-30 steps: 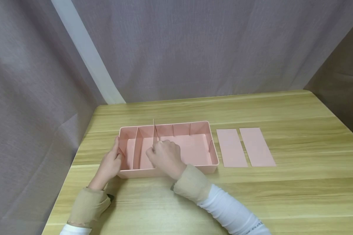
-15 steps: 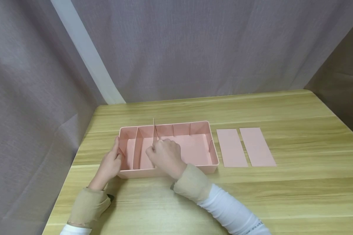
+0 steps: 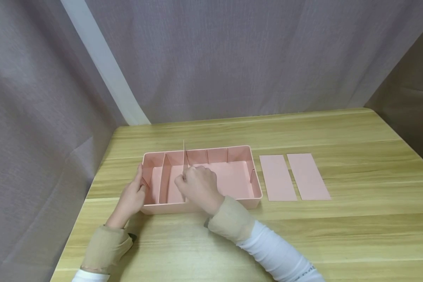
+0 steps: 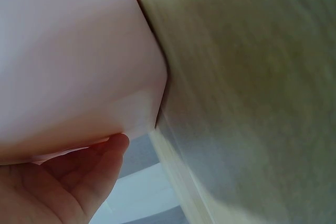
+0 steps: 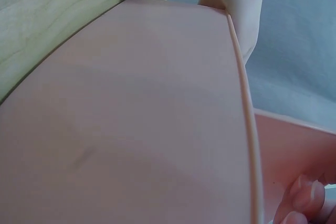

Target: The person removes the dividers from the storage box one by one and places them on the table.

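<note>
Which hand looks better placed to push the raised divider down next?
Probably the right hand: it grips the raised divider. The left hand touches the left end of the pink box, away from that divider.

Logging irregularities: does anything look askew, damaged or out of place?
One thing: the raised divider at the right hand pokes up past the pink box, unlike the other divider, so it looks not fully seated.
</note>
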